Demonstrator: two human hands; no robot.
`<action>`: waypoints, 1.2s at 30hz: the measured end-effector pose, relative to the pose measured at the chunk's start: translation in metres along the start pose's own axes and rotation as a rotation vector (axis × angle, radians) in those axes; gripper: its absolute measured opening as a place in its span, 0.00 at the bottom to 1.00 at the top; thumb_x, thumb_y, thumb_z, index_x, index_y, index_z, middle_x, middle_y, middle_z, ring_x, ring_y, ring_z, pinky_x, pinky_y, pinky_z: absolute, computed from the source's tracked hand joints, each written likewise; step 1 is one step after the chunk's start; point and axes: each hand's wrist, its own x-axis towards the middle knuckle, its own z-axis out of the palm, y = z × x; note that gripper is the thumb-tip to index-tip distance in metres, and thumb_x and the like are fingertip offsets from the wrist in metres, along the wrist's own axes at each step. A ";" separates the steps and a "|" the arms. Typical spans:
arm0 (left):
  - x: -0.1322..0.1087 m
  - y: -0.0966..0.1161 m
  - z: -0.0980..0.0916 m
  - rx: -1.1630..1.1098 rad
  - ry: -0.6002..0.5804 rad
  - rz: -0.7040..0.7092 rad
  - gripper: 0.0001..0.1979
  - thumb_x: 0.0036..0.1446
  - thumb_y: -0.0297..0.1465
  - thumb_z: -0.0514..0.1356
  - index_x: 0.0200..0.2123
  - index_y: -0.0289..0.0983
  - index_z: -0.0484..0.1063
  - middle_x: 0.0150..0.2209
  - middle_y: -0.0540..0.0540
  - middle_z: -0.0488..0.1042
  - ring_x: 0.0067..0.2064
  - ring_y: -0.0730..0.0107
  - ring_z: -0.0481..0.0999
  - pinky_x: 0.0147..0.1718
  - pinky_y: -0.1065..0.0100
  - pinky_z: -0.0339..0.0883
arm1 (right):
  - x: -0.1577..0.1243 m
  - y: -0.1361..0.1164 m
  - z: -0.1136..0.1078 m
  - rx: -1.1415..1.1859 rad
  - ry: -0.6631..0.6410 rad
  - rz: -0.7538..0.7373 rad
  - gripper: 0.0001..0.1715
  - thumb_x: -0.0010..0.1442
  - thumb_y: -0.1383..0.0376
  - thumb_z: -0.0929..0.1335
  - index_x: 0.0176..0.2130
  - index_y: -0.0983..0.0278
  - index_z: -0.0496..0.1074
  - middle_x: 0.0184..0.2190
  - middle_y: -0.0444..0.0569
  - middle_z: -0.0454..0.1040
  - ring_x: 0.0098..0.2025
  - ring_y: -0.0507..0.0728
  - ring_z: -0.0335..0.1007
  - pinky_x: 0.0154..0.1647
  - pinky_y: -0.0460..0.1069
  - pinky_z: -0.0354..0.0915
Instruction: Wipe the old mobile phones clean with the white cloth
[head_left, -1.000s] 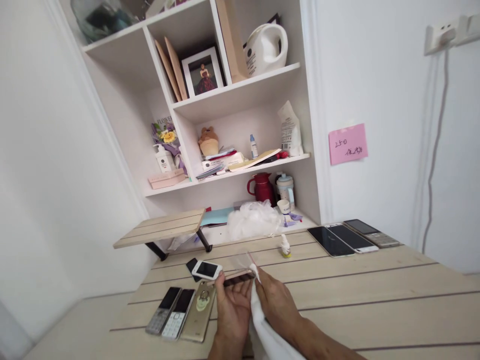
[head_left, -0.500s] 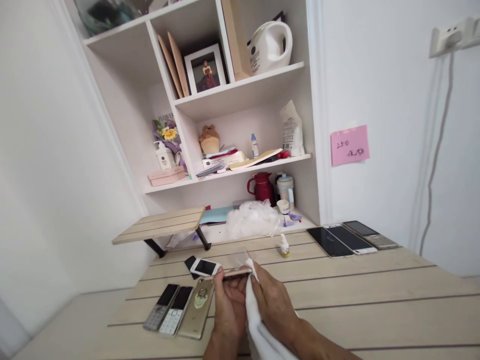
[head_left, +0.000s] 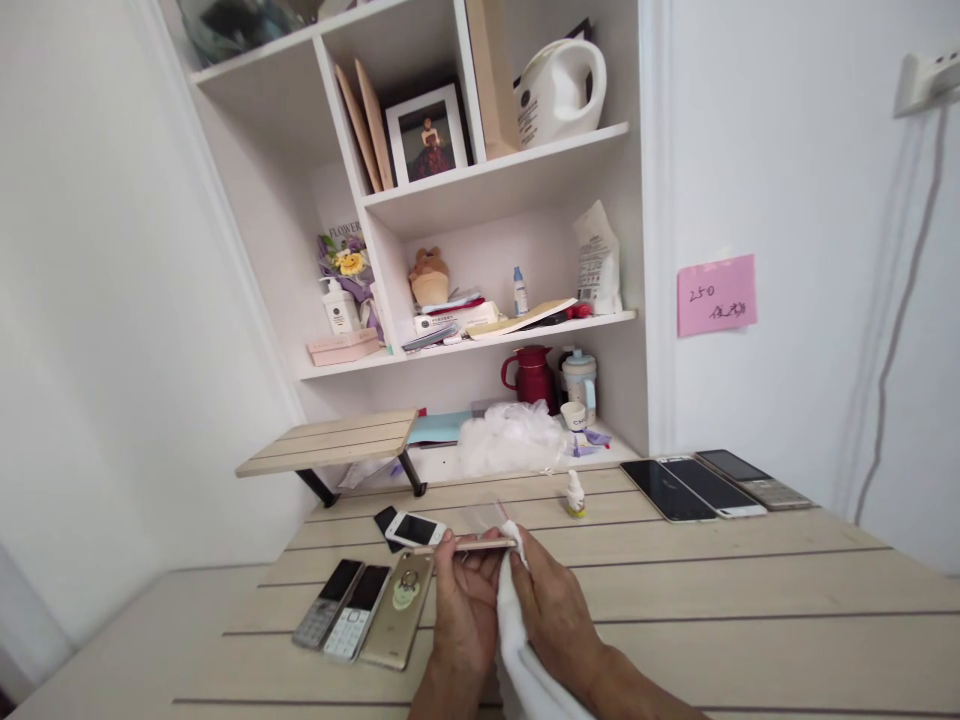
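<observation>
My left hand holds a slim rose-gold smartphone almost edge-on, with its screen face hidden. My right hand grips a white cloth and presses it against the phone's right end. A clear plastic film with a small red tab stands just above the phone. Left of my hands lie two keypad phones and a gold phone with a ring holder. A small white smartphone rests on a black phone-sized piece just beyond my left hand.
A small white bottle stands on the plank table. Several phones lie in a row at the far right. Behind rises a crowded white shelf unit, with a low wooden riser and a crumpled plastic bag.
The phone in my hands has tilted from showing part of its face to almost edge-on. The cloth stays at its right end. The whole scene has shifted slightly right in view.
</observation>
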 end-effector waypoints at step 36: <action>-0.004 0.025 0.010 0.038 0.053 -0.008 0.21 0.55 0.42 0.62 0.46 0.33 0.69 0.42 0.31 0.79 0.40 0.54 0.81 0.44 0.56 0.71 | 0.006 -0.023 -0.008 -0.006 -0.066 -0.145 0.29 0.66 0.70 0.57 0.65 0.59 0.56 0.52 0.53 0.76 0.50 0.59 0.76 0.50 0.53 0.73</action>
